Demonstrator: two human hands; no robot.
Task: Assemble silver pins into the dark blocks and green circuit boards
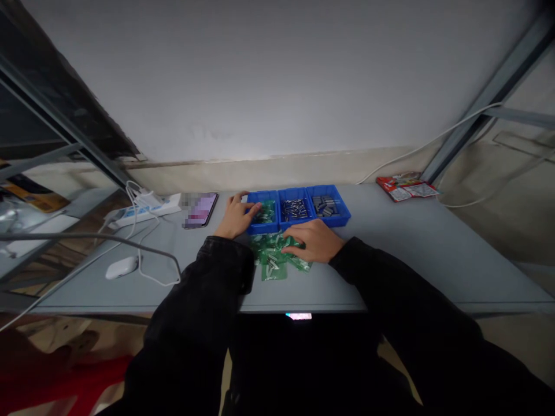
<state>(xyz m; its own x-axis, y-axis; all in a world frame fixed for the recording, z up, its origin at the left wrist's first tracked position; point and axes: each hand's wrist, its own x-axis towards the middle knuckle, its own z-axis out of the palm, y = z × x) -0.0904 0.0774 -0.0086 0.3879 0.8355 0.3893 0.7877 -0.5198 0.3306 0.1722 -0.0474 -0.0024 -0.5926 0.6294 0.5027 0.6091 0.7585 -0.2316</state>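
Observation:
My left hand (pixel 237 216) reaches over the left wall of the left blue bin (pixel 262 229), thumb and fingers apart, fingertips at the small green packets (pixel 266 212) inside. In front of the bins lies a pile of small green plastic bags (pixel 274 270), some with short metal pins showing through. My right hand (pixel 315 240) is at the pile's right side, its fingers and thumb curled around a green bag; the fingertips are partly hidden. Loose metal screws or pins (pixel 295 210) fill the middle bin, and grey cylindrical pieces (pixel 326 206) fill the right one.
To the left lie a smartphone (pixel 200 210), a white power strip (pixel 147 212) with cables and a white earbud case (pixel 122 267). A red snack packet (pixel 406 188) sits at the back right. Metal uprights and a wall bound the grey table (pixel 403 254).

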